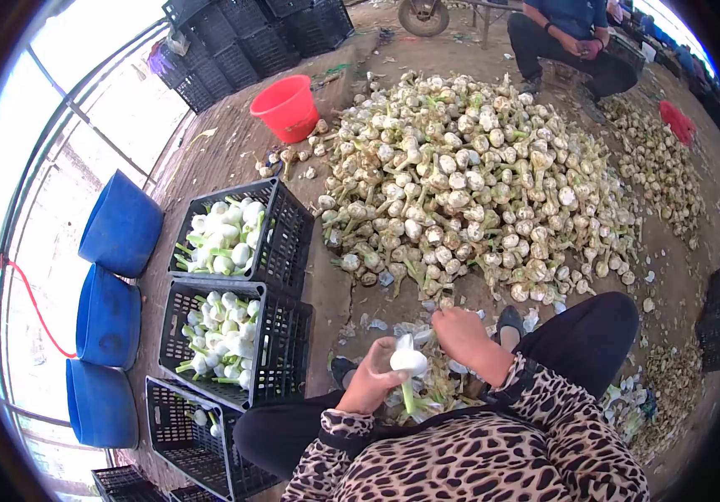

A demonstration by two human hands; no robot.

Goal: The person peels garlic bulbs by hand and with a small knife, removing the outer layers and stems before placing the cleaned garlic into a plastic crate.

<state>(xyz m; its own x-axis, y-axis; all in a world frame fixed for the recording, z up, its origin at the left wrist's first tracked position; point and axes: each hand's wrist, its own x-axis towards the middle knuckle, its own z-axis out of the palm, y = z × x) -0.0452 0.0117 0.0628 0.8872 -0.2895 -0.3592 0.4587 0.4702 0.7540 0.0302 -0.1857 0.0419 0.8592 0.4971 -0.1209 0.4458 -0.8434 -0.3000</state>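
While left hand (370, 376) grips bulb (409, 361); pile (468, 184) ahead.

Three blue tubs (109, 322) stand near a red bucket (295, 121) (plastic-looking).

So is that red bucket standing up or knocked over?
Standing up: the red bucket has its wide open mouth at the top and its narrower base down.

Strong daylight pours through the sheeted wall (50, 167) on the left, which burns out to near-white, with another blown-out patch at the top right, while the ground (326, 276) is lit evenly with soft shadows. The wide lens bends straight lines into curves and ends in a black round border; the distant upper right corner looks small and indistinct.
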